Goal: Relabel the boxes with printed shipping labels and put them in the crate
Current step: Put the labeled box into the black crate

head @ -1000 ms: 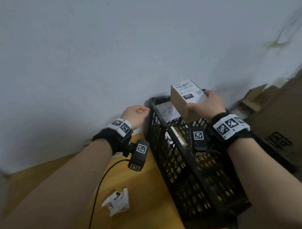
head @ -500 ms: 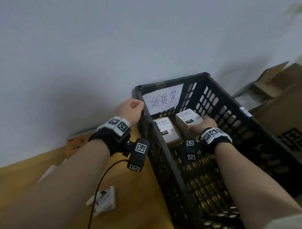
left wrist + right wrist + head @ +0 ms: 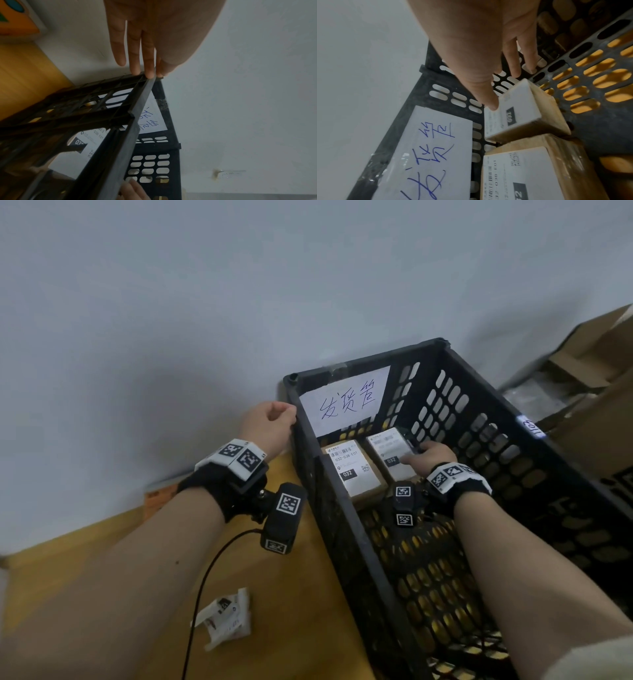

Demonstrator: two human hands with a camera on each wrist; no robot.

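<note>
A black slotted crate (image 3: 486, 385) stands against the wall with a handwritten paper sign (image 3: 346, 402) taped inside its far end. Two brown boxes with white printed labels lie side by side on its floor: the left box (image 3: 352, 470) and a smaller right box (image 3: 390, 450). My right hand (image 3: 430, 457) is down in the crate at the right box (image 3: 513, 115). Its thumb tip touches the label, and its fingers (image 3: 515, 67) stretch straight past the box's far corner. My left hand (image 3: 270, 422) rests on the crate's far left corner, straight fingertips (image 3: 149, 73) on the rim (image 3: 137, 108).
Crumpled white label backing (image 3: 226, 614) lies on the wooden floor left of the crate, and a black cable (image 3: 205, 577) hangs from my left wrist. Open cardboard cartons (image 3: 599, 405) crowd the crate's right side. A grey wall stands close behind.
My right hand carried the small labelled box from above the rim down to the crate floor beside the other box, and its grip has loosened. The left hand stayed on the rim.
</note>
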